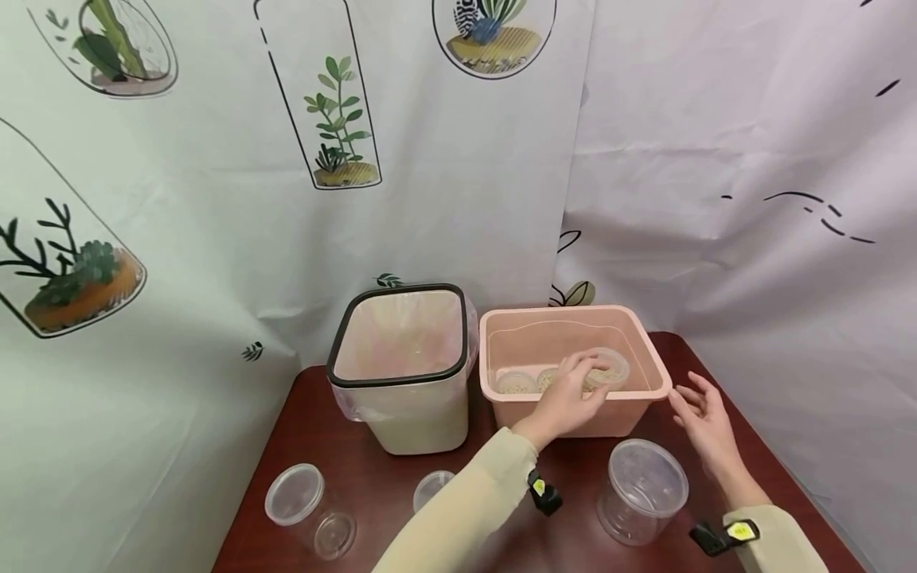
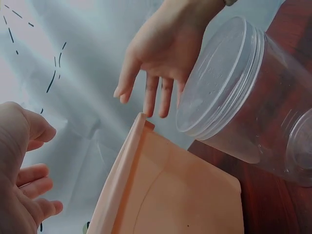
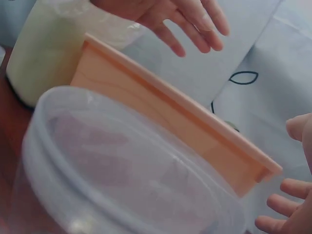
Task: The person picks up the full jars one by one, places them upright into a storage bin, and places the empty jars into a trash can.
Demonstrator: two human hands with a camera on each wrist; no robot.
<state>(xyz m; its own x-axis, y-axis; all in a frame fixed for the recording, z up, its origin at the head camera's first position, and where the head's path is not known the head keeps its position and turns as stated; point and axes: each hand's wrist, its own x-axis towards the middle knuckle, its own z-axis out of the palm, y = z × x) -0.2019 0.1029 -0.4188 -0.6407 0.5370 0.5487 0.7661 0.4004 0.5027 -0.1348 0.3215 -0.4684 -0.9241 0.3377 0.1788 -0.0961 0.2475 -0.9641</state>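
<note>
In the head view my left hand (image 1: 569,398) is above the front rim of a pink plastic bin (image 1: 573,414). Its loosely bent fingers hold nothing in either wrist view. Inside the bin, a small clear tub (image 1: 609,368) with pale grainy contents sits higher than its neighbours, just beyond those fingers. A similar tub (image 1: 517,383) lies to its left; others are partly hidden by the hand. By the bin's right front corner hovers my right hand (image 1: 705,422), fingers spread and bare. A large clear lidded jar (image 1: 645,489) stands upright in front of the bin.
A white waste bin (image 1: 423,422) with a black rim and clear liner stands left of the pink bin. Another clear jar (image 1: 308,509) stands at the table's left, and a small round container (image 1: 432,487) is partly behind the left sleeve. A printed curtain (image 1: 444,215) hangs behind.
</note>
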